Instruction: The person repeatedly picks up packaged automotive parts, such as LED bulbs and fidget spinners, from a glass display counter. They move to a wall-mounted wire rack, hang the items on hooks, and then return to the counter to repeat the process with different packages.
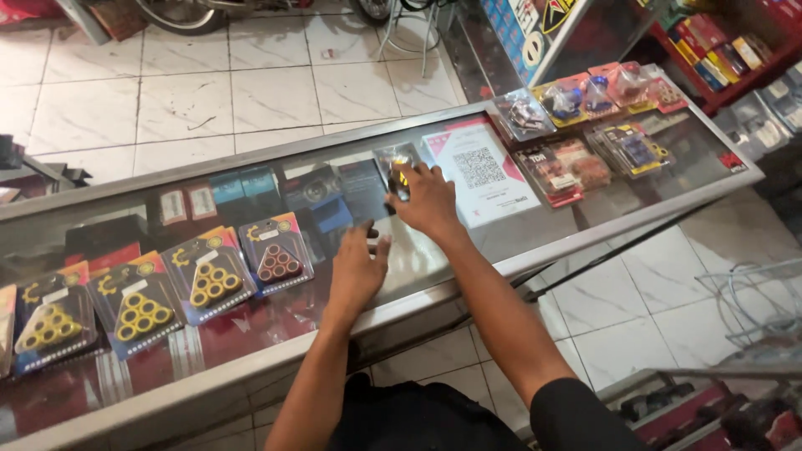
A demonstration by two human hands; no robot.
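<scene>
Clear packet (pixel 399 169) with a yellow part lies on the glass table (pixel 535 230), under the right hand (pixel 428 200), whose fingers press it flat without closing. Left hand (pixel 357 271) rests open, empty. Pushed carelessly, it could slide into the paper sign (pixel 484 179).

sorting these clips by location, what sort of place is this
Most likely a motorbike spare-parts shop. A long glass display counter carries blister packs of yellow rollers stacked in triangles, and a wheel stands on the tiled floor beyond. The right hand rests on a small clear packet.
</scene>
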